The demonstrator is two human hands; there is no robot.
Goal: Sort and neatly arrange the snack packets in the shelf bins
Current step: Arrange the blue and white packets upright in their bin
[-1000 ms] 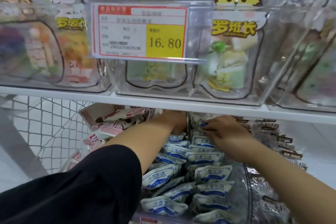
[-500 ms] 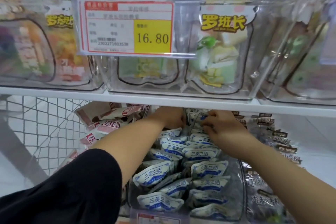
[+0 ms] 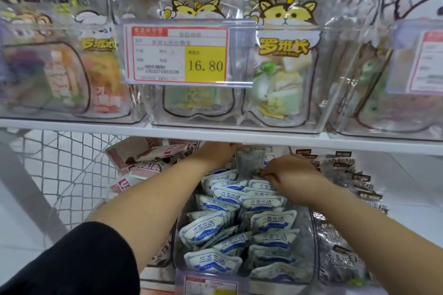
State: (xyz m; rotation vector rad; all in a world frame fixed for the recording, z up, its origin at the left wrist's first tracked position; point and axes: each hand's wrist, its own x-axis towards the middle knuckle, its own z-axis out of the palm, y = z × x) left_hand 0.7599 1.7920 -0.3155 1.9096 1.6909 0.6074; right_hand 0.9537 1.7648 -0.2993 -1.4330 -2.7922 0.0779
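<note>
Deep in the clear bin, my right hand pinches the edge of a blue-white packet, likely to stand it straight. My left hand hides its fingers, so I cannot tell their state.

A red-bordered white price tag with a yellow "16.80" panel hung in a clear holder above a white shelf board. A white wire mesh panel stood lower left. Another red-bordered tag showed far right.

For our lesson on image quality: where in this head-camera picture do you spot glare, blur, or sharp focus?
Head view: glare streaks the clear upper bins; small print on the price tag is blurred, though 16.80 reads; the front packets are sharp; the right hand looks soft.
</note>
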